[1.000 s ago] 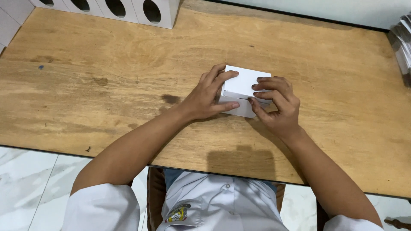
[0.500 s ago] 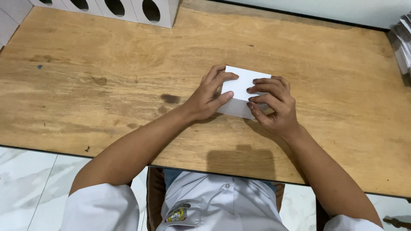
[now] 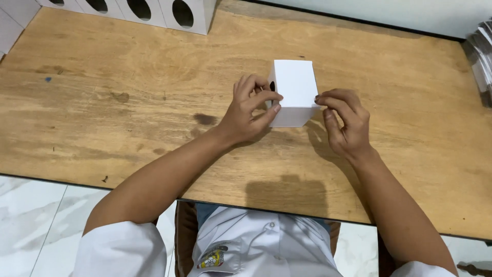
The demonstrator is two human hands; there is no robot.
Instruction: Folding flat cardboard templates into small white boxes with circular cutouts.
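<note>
A single small white cardboard box (image 3: 293, 90) stands upright on the worn wooden table (image 3: 128, 118), a little right of the frame's middle and toward the upper half. Both hands are on it, one to each side, which looks like a way to steady the light box and keep its walls square. The left hand (image 3: 248, 110) curls against the box's left face, its fingers (image 3: 266, 97) bent and closed, pinching the left edge near a dark oval opening that shows just behind the fingertips. The right hand (image 3: 346, 123) meets the box's right lower corner with thumb and forefinger pressed together on the cardboard, the other fingers folded behind them.

In the upper left of the frame a row of white cardboard boxes with oval cut-outs (image 3: 148, 10) lies along the table's far edge; four openings can be counted, though the row runs out of view. At the far right edge a stack of greyish flat sheets (image 3: 482, 61) is partly visible, too cropped to count.
</note>
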